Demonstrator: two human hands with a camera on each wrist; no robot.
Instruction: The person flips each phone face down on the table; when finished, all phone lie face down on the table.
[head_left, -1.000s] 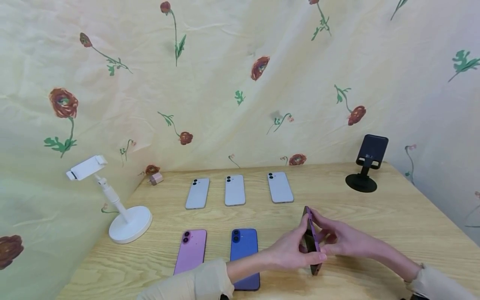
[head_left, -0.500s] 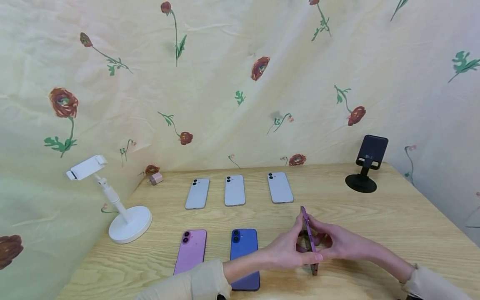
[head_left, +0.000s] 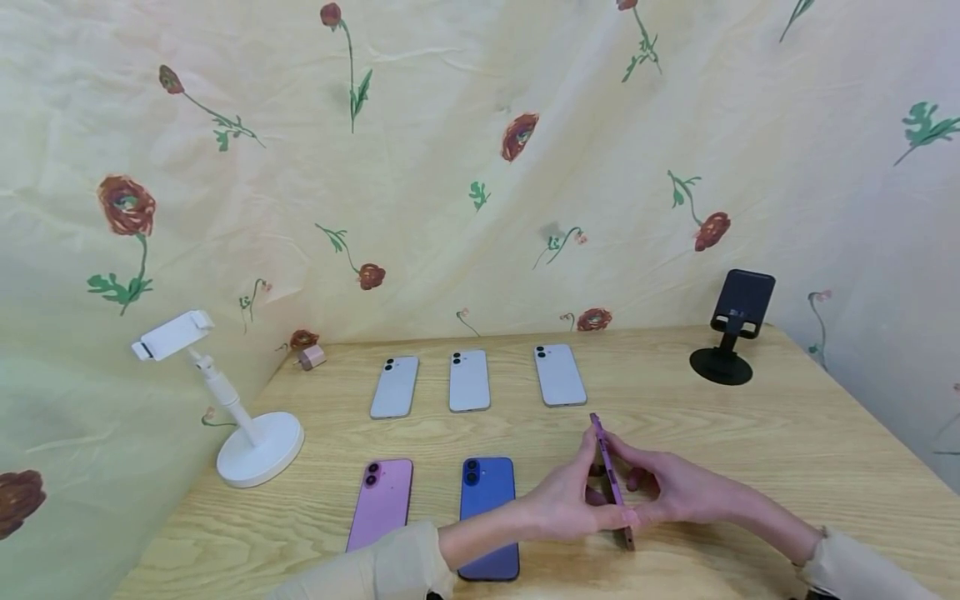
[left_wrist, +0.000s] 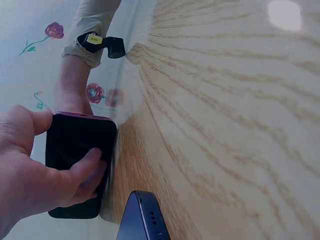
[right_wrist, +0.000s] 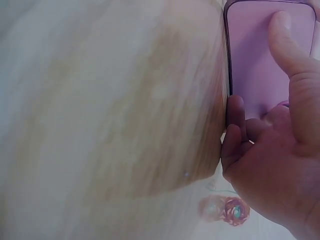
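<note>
A pink-purple smartphone [head_left: 607, 471] stands on its long edge between both hands, seen almost edge-on from the head. My left hand [head_left: 558, 500] grips it from the dark screen side; in the left wrist view its thumb is at one end and fingertips lie over the screen [left_wrist: 62, 155]. From the other side my right hand [head_left: 682, 487] holds it. The right wrist view shows the thumb against the pink back [right_wrist: 250, 60] and the other fingers curled near its lower corner. A blue smartphone [head_left: 487, 492] lies beneath the left forearm, partly hidden, next to a pink smartphone [head_left: 381, 504].
Along the back of the wooden table [head_left: 787, 450] lie white smartphones, one on the left [head_left: 395, 387], one in the middle [head_left: 469, 381] and one on the right [head_left: 560, 375]. A white phone stand [head_left: 258, 450], a charger plug [head_left: 311, 357] and a black phone stand [head_left: 723, 367] surround them.
The held smartphone and both hands have shifted a little to the left. The phone has turned more edge-on, so less of its dark screen shows in the head view.
</note>
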